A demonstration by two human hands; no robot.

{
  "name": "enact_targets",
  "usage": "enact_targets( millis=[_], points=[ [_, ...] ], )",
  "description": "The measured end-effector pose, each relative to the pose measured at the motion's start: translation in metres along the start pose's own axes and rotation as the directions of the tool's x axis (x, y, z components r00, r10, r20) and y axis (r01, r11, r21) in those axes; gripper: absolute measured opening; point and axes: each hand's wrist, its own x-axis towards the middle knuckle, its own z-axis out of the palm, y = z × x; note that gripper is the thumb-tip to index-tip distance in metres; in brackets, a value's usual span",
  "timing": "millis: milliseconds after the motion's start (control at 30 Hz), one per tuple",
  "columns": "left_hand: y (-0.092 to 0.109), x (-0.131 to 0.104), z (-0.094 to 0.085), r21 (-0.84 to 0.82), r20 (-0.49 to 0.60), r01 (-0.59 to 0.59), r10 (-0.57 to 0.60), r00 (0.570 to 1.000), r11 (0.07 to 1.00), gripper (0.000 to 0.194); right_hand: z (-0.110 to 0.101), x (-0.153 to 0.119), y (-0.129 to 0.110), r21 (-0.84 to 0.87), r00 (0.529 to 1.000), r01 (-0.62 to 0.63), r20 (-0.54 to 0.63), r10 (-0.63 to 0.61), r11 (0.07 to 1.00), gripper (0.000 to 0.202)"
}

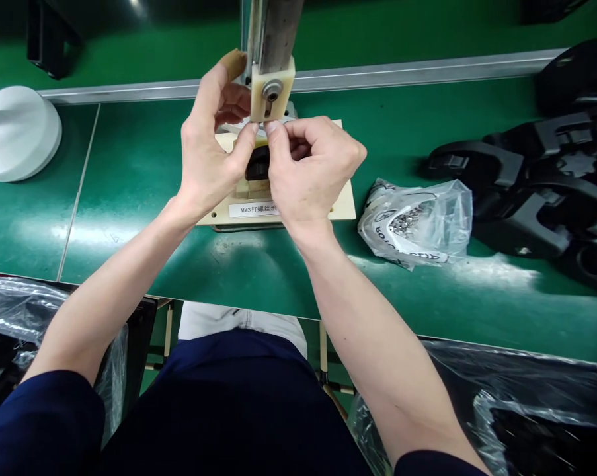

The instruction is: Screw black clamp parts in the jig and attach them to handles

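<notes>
A cream fixture plate [345, 198] with a printed label lies on the green bench, and a black part [257, 165] sits in its middle. Above it hangs a cream block [273, 92] with a bolt, on a metal column. My left hand [213, 132] is curled around the block's left side, its thumb tip at the block's lower edge. My right hand [311, 158] is closed in a pinch just under the block, beside the left thumb. Whatever lies between the fingertips is too small to make out.
A clear bag of small metal screws [412, 221] lies right of the plate. Black moulded parts [536, 185] fill the bench's right side. A white round base [20, 135] stands at the left. Plastic-lined containers [541, 396] are below the bench edge.
</notes>
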Motion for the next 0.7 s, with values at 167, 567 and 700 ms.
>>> enact_targets(
  millis=[167, 567, 700],
  points=[
    [0.002, 0.006, -0.003, -0.022, 0.037, 0.038, -0.037, 0.999, 0.999, 0.059, -0.001, 0.001, 0.001, 0.0, 0.999, -0.008, 0.035, 0.008, 1.0, 0.024],
    [0.011, 0.012, -0.009, 0.062, 0.047, 0.016, -0.019, 0.999, 0.998, 0.06, -0.007, 0.0, -0.006, 0.014, 1.0, 0.003, 0.005, -0.003, 1.0, 0.025],
    [-0.002, 0.019, -0.011, 0.08, 0.122, -0.061, 0.051, 0.991, 0.995, 0.079, -0.032, -0.009, -0.001, 0.111, 0.999, 0.013, -0.043, -0.008, 0.994, 0.023]
  ],
)
